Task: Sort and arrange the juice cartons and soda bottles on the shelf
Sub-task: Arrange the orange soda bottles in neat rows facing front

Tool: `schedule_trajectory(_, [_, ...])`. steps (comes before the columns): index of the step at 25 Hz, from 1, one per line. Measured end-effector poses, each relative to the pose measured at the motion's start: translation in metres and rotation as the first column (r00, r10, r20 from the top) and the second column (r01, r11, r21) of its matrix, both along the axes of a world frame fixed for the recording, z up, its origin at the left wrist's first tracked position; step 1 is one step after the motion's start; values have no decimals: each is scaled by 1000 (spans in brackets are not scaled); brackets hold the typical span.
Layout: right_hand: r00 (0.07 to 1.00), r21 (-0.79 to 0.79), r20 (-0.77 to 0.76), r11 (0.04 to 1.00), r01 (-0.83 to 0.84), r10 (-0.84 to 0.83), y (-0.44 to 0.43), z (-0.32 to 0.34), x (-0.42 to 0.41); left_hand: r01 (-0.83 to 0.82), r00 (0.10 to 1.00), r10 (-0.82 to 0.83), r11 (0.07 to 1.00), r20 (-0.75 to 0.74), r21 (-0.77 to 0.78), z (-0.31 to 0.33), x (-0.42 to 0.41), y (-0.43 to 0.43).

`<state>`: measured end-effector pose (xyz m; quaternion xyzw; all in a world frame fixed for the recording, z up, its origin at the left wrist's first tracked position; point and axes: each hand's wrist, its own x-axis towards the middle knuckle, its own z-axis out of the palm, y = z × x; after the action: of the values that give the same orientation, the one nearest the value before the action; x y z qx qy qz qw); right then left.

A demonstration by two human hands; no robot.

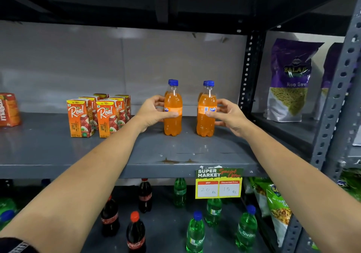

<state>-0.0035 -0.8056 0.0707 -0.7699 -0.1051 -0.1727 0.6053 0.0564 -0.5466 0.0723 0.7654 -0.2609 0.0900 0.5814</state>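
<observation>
— Where are the orange soda bottles?
— Upright on the shelf (117, 155), caps up. The left hand (151, 112) grips the left bottle (173, 119), the right hand (229, 115) the right bottle (206, 121), fingers clamped around both.
— The juice cartons (97, 114)?
— Upright, left of them.

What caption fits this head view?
Left hand and right hand each grip an orange soda bottle beside apple juice cartons.

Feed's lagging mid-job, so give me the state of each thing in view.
left hand: gripping left Fanta bottle
right hand: gripping right Fanta bottle
left Fanta bottle: upright, capped, on shelf
right Fanta bottle: upright, capped, on shelf
juice cartons: upright, grouped in rows
shelf: mostly bare
</observation>
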Motion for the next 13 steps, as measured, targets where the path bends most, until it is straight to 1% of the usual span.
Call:
schedule_trajectory(6, [997, -40, 24, 997, 71, -70, 4, 1, -2, -136, 987, 130, 989, 98, 55, -4, 4, -3])
schedule_trajectory(13, [992, -126, 55, 985, 117, -111, 5, -1, -1, -137, 985, 130, 989, 114, 60, -4, 2, -7])
